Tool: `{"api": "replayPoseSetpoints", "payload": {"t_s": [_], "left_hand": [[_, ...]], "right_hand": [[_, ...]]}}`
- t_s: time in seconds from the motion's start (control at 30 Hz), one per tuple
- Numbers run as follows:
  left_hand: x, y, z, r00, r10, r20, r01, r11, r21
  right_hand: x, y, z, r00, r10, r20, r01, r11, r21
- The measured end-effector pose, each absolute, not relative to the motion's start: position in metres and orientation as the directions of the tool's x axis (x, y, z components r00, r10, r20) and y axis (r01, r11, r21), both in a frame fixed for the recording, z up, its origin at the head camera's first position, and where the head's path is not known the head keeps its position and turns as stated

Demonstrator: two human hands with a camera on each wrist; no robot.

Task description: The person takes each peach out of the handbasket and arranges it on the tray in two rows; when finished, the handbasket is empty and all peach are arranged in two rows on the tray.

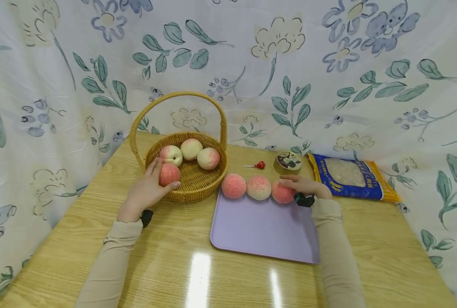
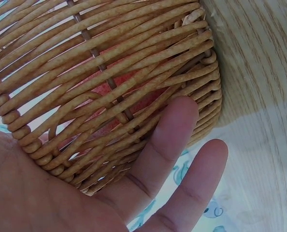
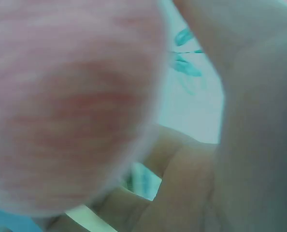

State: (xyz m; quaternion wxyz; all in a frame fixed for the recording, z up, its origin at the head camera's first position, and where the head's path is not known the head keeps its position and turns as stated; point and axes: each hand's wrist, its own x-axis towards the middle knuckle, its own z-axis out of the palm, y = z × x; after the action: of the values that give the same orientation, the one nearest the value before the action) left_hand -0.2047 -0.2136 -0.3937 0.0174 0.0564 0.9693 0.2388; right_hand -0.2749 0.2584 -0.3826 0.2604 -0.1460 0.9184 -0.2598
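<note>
centre-left, the left hand (image 1: 143,190) spreads wide by a peach (image 1: 170,175), grip unclear; centre-right, the right hand (image 1: 304,185) holds another peach (image 1: 281,193), likely to roll if nudged.

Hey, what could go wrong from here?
The round pink peach at the right hand might slip and knock the round cream-and-pink peach beside it at the far side of the flat lilac rectangular tray. The left hand, against the round tan wicker basket, could tip or drag it.

Cannot follow the table (image 1: 167,273) to its near edge, cut off below; see one peach (image 3: 76,106) only blurred, from the right wrist.
</note>
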Motion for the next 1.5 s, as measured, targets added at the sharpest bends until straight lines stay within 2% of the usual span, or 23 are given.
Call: {"api": "replayPoseSetpoints", "payload": {"t_s": [0.23, 0.4, 0.57, 0.77, 0.93, 1.17, 1.27, 1.5], "left_hand": [[-0.203, -0.221, -0.397, -0.994, 0.107, 0.005, 0.096, 0.87, 0.483], [-0.202, -0.225, -0.4, -0.995, 0.097, -0.003, 0.083, 0.872, 0.482], [-0.202, -0.227, -0.4, -0.996, 0.093, -0.004, 0.081, 0.877, 0.473], [-0.203, -0.22, -0.398, -0.995, 0.098, 0.013, 0.093, 0.884, 0.458], [-0.205, -0.214, -0.4, -0.994, 0.105, -0.006, 0.091, 0.889, 0.449], [-0.206, -0.211, -0.404, -0.995, 0.097, -0.008, 0.082, 0.878, 0.471], [-0.205, -0.212, -0.402, -0.995, 0.097, -0.008, 0.082, 0.874, 0.48], [-0.206, -0.214, -0.398, -0.995, 0.099, 0.007, 0.09, 0.87, 0.484]], "right_hand": [[-0.281, 0.241, -0.349, -0.816, -0.45, -0.364, -0.116, 0.743, -0.659], [-0.287, 0.207, -0.334, -0.827, -0.495, -0.267, -0.084, 0.579, -0.811], [-0.298, 0.154, -0.329, -0.751, -0.63, -0.196, -0.096, 0.398, -0.912], [-0.31, 0.087, -0.336, -0.652, -0.736, -0.182, -0.065, 0.294, -0.954], [-0.314, 0.049, -0.351, -0.605, -0.76, -0.238, 0.035, 0.274, -0.961], [-0.316, 0.018, -0.365, -0.541, -0.808, -0.232, 0.123, 0.197, -0.973], [-0.318, 0.005, -0.365, -0.553, -0.79, -0.264, 0.136, 0.227, -0.964], [-0.32, -0.039, -0.377, -0.564, -0.746, -0.354, 0.05, 0.397, -0.916]]}}
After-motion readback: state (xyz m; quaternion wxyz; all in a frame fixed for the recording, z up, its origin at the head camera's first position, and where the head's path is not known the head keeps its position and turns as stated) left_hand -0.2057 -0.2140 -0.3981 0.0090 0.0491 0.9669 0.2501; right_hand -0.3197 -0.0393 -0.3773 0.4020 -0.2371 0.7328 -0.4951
